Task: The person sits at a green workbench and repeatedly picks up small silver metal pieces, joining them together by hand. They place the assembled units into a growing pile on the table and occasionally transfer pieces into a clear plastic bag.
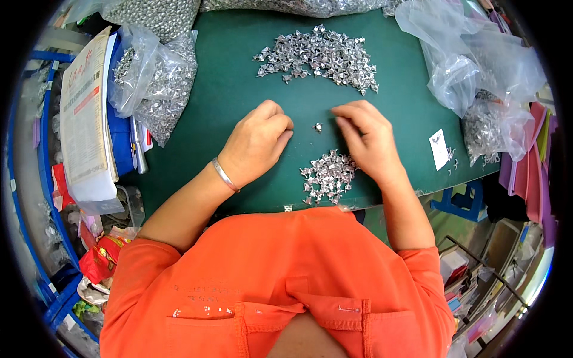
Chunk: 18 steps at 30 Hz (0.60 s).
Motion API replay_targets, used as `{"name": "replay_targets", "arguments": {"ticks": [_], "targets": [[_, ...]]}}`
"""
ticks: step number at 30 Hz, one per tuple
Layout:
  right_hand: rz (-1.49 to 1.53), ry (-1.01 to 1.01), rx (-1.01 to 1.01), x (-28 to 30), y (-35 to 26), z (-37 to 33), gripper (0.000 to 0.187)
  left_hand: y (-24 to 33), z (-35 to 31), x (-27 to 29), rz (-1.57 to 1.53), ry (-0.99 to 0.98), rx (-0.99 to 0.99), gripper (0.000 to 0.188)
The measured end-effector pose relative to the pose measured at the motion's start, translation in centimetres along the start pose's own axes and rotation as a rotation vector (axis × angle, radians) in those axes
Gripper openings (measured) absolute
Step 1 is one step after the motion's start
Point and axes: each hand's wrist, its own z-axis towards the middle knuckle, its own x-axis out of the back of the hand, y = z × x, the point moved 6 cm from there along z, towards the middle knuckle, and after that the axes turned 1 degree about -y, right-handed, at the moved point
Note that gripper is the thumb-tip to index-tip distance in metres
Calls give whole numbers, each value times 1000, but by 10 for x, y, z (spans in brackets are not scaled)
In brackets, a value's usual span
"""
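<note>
My left hand (258, 142) rests on the green table (227, 89) with its fingers curled under; a metal bangle circles the wrist. My right hand (369, 138) lies palm down to the right, fingers bent. Between the two hands sits one small silver metal part (318, 126), touching neither. A small heap of the same silver parts (327, 175) lies near the table's front edge, just under my right hand. A larger spread of silver parts (319, 56) lies further back. I cannot tell whether either hand hides a part.
Clear plastic bags of silver parts stand at the left (156, 80), the back (298, 6) and the right (489, 125). A stack of papers (83, 113) lies on a blue bin at the left. A small white label (439, 149) lies at the right.
</note>
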Motion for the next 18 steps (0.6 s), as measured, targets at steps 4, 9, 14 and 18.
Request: {"name": "replay_targets", "arguments": {"ticks": [4,9,14,18], "targets": [[-151,-52,160,-19,-15,2,14,-11,-2,-12,-604,-42,426,16],[67,-211,-51,-5,-5,-1,13,-28,-20,-28,-1287,-42,848,20],[172,-353,7,3,-16,-4,13,-24,-21,-32,-1413,-60,930,21],[227,-143,-72,-12,-35,6,13,-18,-17,-32,-1423,-89,907,19]]}}
